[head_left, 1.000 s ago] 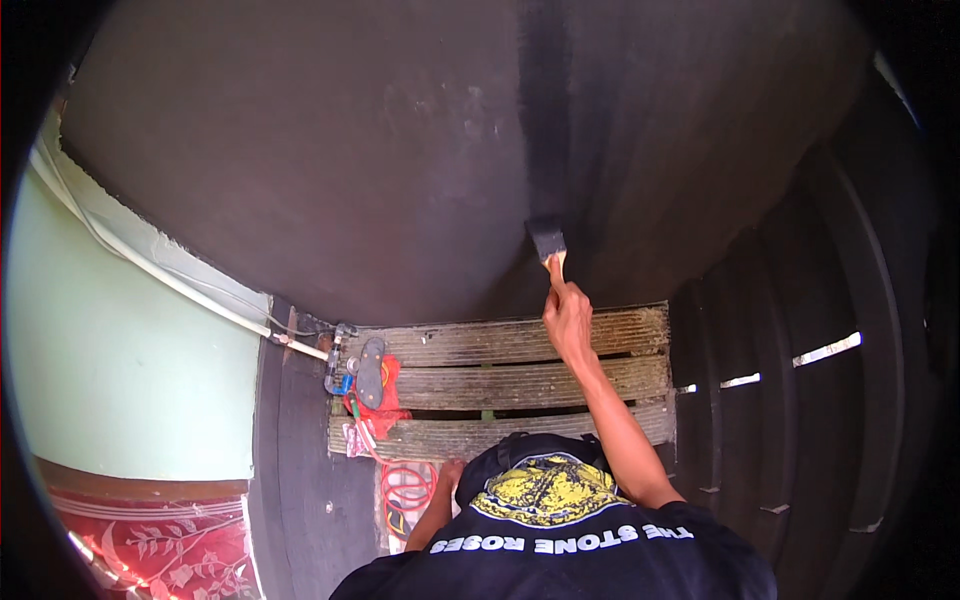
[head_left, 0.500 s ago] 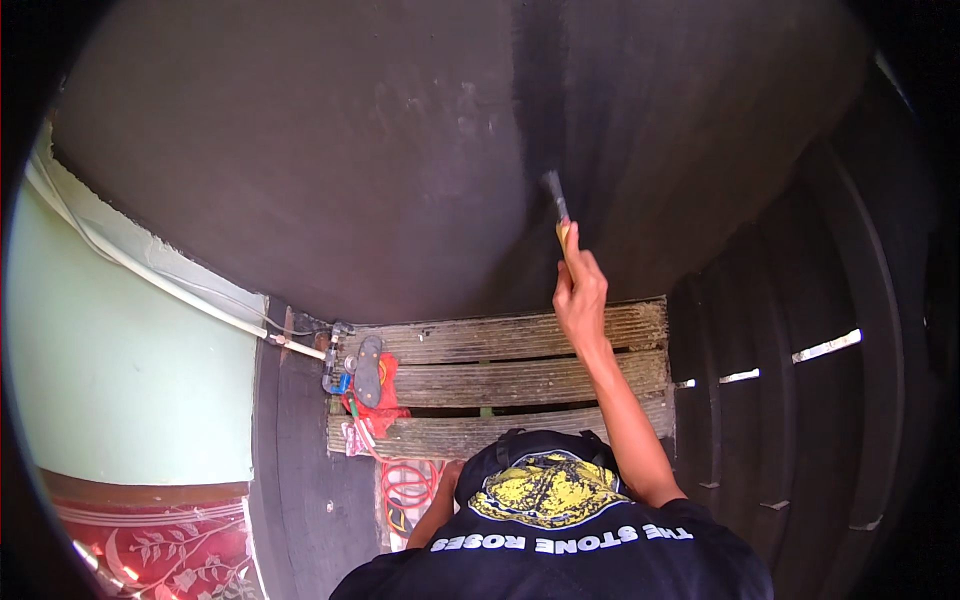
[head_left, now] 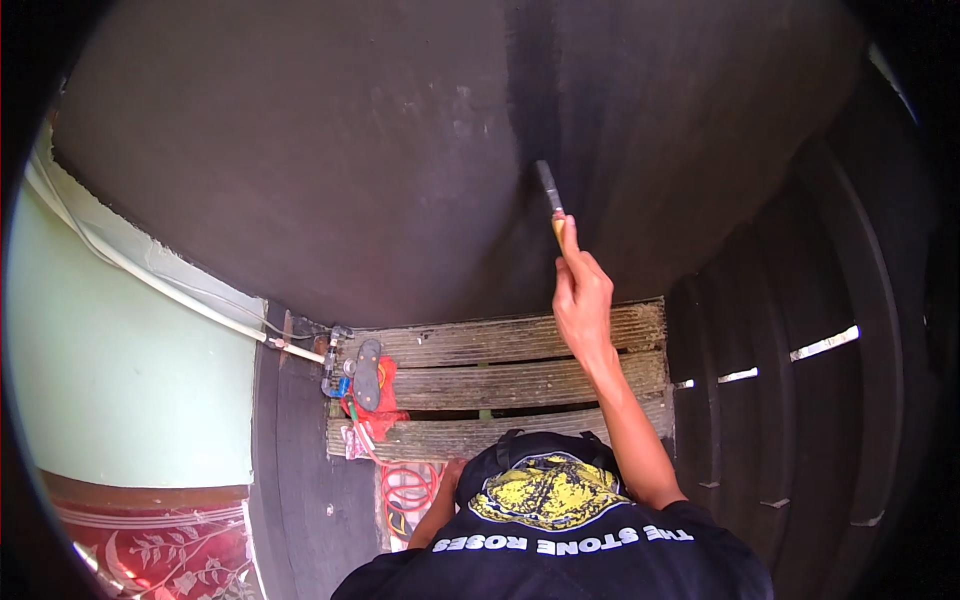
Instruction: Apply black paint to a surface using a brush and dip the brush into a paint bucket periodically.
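Observation:
My right hand is closed round the yellow handle of a paintbrush, arm stretched forward. The brush's dark bristles point up and slightly left, at the dark grey wall; whether they touch it I cannot tell. Above and beside the bristles runs a darker, wet-looking vertical streak. Of my left arm only a part shows beside my black shirt. My left hand's fingers are hidden.
Ribbed wooden planks with gaps lie below the wall. At their left end are a grey sandal, a red bag and pipe fittings. A red hose lies coiled nearby. Dark boards stand on the right.
The brush tip has moved slightly up and left along the wall, still in my right hand. My left arm looks the same.

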`<state>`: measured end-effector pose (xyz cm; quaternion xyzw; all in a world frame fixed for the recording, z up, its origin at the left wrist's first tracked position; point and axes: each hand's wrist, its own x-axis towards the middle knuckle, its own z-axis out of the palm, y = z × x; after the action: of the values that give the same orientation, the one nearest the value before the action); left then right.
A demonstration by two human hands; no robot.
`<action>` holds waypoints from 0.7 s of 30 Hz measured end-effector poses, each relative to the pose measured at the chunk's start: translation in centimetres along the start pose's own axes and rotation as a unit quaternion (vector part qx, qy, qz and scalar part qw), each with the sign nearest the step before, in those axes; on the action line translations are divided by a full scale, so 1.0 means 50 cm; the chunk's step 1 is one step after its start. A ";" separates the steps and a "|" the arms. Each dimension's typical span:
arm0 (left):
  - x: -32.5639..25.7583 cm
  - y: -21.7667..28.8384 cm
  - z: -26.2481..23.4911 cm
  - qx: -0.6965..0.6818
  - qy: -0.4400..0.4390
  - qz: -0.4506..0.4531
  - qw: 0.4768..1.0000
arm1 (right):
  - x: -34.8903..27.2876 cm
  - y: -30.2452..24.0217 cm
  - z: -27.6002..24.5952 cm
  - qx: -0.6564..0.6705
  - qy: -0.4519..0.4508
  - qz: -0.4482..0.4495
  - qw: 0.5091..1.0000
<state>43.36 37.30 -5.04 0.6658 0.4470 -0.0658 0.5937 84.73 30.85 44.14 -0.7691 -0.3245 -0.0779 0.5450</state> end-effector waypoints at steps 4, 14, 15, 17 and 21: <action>0.049 0.001 0.031 -0.034 -0.005 -0.009 0.999 | -0.039 0.116 0.070 -0.073 -0.019 -0.016 0.997; 0.020 -0.053 0.021 -0.127 -0.021 -0.040 0.991 | -0.002 -0.019 -0.007 0.003 -0.020 0.048 0.999; 0.005 -0.027 0.017 -0.126 -0.035 -0.041 0.991 | 0.006 -0.003 -0.017 -0.009 -0.006 0.061 0.998; 0.016 0.000 0.021 -0.144 -0.035 -0.045 0.988 | -0.009 0.062 0.027 -0.002 -0.001 0.044 0.999; -0.001 0.002 0.007 -0.180 -0.037 -0.058 0.981 | -0.047 0.116 0.041 -0.051 -0.082 0.091 0.991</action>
<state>43.53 36.98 -5.05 0.5181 0.4671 -0.0425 0.7153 85.80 30.55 37.66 -0.8260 -0.2919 0.0189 0.4818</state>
